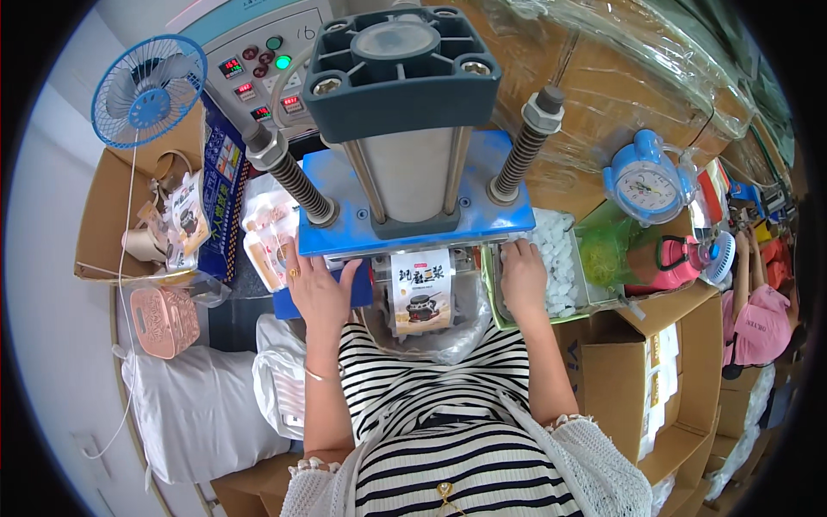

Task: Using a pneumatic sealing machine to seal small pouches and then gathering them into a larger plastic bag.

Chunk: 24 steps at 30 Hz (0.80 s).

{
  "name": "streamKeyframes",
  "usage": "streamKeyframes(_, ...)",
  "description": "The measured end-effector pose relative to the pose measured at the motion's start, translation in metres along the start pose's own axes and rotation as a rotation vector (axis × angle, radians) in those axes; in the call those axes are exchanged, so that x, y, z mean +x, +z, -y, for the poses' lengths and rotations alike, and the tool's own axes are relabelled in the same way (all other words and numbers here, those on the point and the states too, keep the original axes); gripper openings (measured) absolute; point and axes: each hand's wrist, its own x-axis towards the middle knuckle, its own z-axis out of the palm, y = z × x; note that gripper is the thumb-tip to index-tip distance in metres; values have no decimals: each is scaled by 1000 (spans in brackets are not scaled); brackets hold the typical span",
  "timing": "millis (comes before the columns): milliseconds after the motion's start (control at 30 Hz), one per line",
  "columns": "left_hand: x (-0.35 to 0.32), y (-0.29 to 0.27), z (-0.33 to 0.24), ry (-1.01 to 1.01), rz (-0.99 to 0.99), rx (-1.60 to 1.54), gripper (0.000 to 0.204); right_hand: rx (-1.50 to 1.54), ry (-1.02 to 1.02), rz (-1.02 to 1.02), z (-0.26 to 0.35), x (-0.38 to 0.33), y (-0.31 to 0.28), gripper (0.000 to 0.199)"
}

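Observation:
A white printed pouch (pixel 422 297) hangs upright at the front of a press with a blue plate (pixel 413 233), above a clear plastic bag. My left hand (pixel 319 289) lies on a blue block (pixel 360 289) left of the pouch, thumb and fingers apart, beside a stack of similar printed pouches (pixel 271 246). To the pouch's right, my right hand (pixel 524 280) reaches into a green-edged box (pixel 501 297) holding many small white plastic pieces (pixel 558 258). Its fingers are bent together near the box's left side, and their tips are partly hidden.
Two threaded posts with springs (pixel 297 185) flank the press cylinder. Behind stands a control panel (pixel 258 77). A blue fan (pixel 148 95) and a carton (pixel 103 215) are at left; a blue clock (pixel 646 183), pink bottle (pixel 676 263) and open carton (pixel 616 379) at right. Another person (pixel 758 323) sits far right.

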Motion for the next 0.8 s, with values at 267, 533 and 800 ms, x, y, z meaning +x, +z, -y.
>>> streamKeyframes(267,-66,15,17,202,-71,-115,31,787,450,-100,-11,-11,0,11)
streamKeyframes(533,-41,-51,-46,-48,74,-605,8,1008,77,254,62,-9,-44,14)
streamKeyframes(800,-62,-1,-64,-409,463,-1134,19,806,-142,357,76,11,-15,13)
